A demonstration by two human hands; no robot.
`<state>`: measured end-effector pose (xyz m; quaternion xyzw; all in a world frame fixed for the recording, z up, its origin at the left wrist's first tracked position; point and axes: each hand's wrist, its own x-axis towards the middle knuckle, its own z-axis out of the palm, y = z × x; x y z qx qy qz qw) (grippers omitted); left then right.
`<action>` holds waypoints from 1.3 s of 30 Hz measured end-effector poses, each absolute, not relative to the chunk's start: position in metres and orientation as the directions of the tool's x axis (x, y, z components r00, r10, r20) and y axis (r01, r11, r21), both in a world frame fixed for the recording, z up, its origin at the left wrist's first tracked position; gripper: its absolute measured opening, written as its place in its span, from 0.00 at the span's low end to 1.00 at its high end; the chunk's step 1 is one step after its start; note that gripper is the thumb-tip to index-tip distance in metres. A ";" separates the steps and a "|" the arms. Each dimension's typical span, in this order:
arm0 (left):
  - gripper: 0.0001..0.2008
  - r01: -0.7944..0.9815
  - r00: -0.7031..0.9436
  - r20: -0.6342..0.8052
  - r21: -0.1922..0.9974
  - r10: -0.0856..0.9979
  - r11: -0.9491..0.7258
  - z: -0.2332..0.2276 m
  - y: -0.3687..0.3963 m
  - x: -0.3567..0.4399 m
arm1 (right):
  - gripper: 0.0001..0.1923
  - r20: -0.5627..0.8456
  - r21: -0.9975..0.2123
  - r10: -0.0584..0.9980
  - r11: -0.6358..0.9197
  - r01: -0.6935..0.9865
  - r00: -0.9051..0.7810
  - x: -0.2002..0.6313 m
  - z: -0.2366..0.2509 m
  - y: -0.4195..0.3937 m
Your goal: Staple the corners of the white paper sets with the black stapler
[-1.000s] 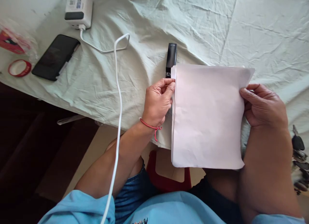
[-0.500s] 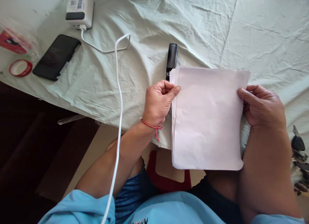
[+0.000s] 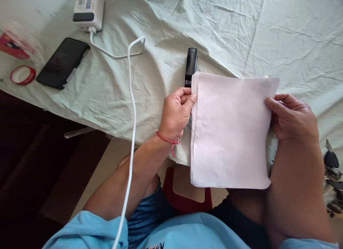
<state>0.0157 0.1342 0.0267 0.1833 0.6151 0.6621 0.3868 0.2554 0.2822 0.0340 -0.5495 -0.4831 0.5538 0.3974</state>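
stapler [image 3: 190, 66] just beyond paper stack [image 3: 230, 131]

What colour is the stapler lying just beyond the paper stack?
Black, with a metal end; the small plastic stapler shows best in the head view.

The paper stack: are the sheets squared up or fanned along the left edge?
Slightly fanned. At the top left corner of the paper stack, several sheet edges show stepped beside the left hand; the right hand grips the opposite edge.

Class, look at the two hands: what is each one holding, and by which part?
Both hold one stack of white paper sheets: the left hand pinches its left edge near the top corner, and the right hand grips its right edge.
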 end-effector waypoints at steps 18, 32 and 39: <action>0.10 -0.516 -0.531 -0.348 0.856 0.773 0.030 0.028 0.142 0.032 | 0.30 -0.301 -0.945 0.943 -0.315 -0.090 -0.142 0.253 0.039 0.281; 0.11 -0.579 -0.539 -0.389 0.815 0.747 0.006 0.030 0.144 0.034 | 0.20 -0.244 -0.945 0.960 -0.267 -0.186 -0.140 0.252 0.034 0.280; 0.11 -0.558 -0.591 -0.324 0.825 0.739 -0.085 0.020 0.144 0.037 | 0.20 -0.240 -0.946 0.957 -0.268 -0.183 -0.162 0.253 0.035 0.281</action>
